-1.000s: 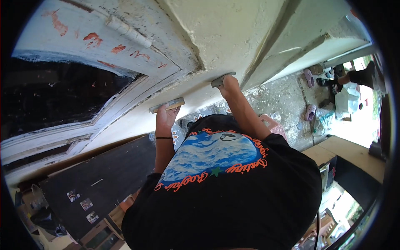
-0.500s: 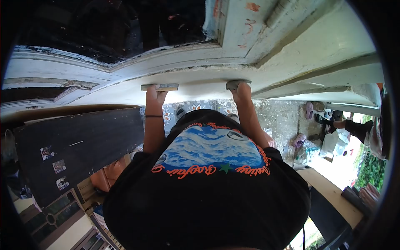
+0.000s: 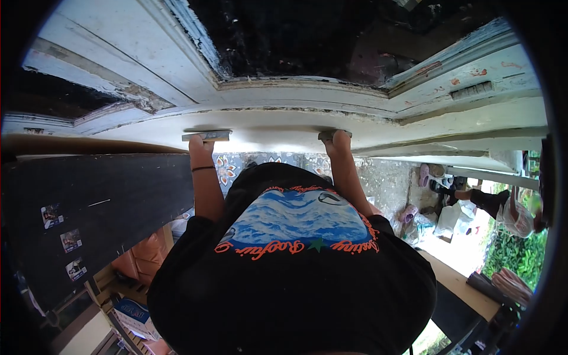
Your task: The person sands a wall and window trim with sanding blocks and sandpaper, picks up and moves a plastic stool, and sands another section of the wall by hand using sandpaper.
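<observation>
Both of my arms stretch out to a white wall point(image 3: 266, 125) below a window. My left hand point(image 3: 201, 147), with a dark band at the wrist, grips a flat grey sanding block point(image 3: 220, 135) held along the wall surface. To its right, my right hand point(image 3: 339, 144) is closed around a second, similar grey block point(image 3: 325, 136), also at the wall. The two blocks sit apart at about the same height. Palms and most fingers are hidden; a thumb side shows on each hand.
Above is a weathered white window frame point(image 3: 302, 87) with dark glass. A black board point(image 3: 127, 189) with small pictures stands at left. Patterned floor tiles point(image 3: 225, 168) lie below. At right are shoes point(image 3: 424, 174), plastic bags point(image 3: 451, 219) and another person's leg point(image 3: 488, 201).
The view has turned, so the window and its frame appear further right. Both hands, still holding their blocks, appear slightly left and lower in the view.
</observation>
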Demonstrator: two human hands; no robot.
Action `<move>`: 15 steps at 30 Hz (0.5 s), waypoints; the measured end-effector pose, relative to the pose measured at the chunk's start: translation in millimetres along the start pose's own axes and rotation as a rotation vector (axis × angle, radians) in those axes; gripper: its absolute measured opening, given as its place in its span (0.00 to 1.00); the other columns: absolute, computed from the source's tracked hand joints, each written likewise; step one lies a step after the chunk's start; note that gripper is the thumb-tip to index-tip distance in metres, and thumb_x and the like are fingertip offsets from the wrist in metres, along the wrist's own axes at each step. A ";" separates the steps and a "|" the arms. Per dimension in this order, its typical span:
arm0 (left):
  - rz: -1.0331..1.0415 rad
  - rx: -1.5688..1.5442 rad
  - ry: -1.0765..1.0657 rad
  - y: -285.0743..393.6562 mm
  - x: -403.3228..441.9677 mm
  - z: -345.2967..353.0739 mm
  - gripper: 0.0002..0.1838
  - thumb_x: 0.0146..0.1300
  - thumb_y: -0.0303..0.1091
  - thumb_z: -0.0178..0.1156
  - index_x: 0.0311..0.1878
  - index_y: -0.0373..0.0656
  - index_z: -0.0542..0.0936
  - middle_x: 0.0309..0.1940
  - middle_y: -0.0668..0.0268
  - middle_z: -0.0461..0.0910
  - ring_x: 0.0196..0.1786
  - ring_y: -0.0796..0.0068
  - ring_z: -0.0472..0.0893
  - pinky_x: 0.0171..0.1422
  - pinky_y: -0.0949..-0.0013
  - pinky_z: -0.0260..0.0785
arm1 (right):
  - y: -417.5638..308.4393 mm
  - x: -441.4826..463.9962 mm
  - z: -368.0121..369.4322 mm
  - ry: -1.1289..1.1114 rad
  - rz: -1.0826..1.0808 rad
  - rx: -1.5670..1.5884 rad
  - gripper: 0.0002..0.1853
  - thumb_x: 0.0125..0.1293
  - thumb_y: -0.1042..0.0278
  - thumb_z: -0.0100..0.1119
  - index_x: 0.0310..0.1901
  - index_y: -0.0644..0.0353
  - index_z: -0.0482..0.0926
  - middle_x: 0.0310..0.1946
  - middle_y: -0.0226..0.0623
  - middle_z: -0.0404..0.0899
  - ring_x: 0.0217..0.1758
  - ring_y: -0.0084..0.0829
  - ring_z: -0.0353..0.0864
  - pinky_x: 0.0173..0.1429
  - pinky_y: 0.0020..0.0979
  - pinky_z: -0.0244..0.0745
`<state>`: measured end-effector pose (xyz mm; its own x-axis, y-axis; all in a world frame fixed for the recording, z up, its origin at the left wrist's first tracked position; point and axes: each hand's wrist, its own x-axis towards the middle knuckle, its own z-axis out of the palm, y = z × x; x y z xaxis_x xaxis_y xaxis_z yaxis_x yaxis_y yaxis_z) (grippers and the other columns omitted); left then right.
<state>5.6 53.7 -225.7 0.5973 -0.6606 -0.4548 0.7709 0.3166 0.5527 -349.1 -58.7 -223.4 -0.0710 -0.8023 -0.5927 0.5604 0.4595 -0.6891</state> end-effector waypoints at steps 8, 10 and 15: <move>-0.200 0.023 -0.079 -6.1 -10.2 29.2 0.26 0.46 0.16 0.37 0.53 0.35 0.62 0.52 0.49 0.63 0.59 0.53 0.62 0.62 0.47 0.55 | 22.1 -4.9 32.9 -0.124 0.095 0.057 0.15 0.60 0.75 0.34 0.48 0.66 0.64 0.42 0.50 0.69 0.39 0.45 0.72 0.41 0.43 0.70; -0.238 0.012 -0.064 -11.8 -11.8 13.2 0.25 0.47 0.16 0.37 0.52 0.34 0.62 0.52 0.50 0.63 0.59 0.54 0.62 0.62 0.48 0.55 | 33.8 -3.2 18.7 -0.106 0.130 -0.052 0.16 0.62 0.71 0.36 0.49 0.68 0.64 0.44 0.51 0.69 0.43 0.45 0.71 0.48 0.42 0.69; -0.418 0.062 -0.157 -13.0 -44.2 53.3 0.23 0.52 0.18 0.37 0.54 0.34 0.59 0.52 0.49 0.63 0.58 0.50 0.62 0.63 0.44 0.53 | 29.0 -18.5 31.2 -0.191 0.069 0.084 0.16 0.64 0.66 0.34 0.48 0.68 0.65 0.42 0.51 0.70 0.43 0.44 0.72 0.45 0.40 0.71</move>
<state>-42.6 42.5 -175.6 0.1927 -0.8199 -0.5392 0.9214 -0.0377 0.3867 -305.8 -42.3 -219.4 0.1228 -0.8316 -0.5417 0.6257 0.4885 -0.6081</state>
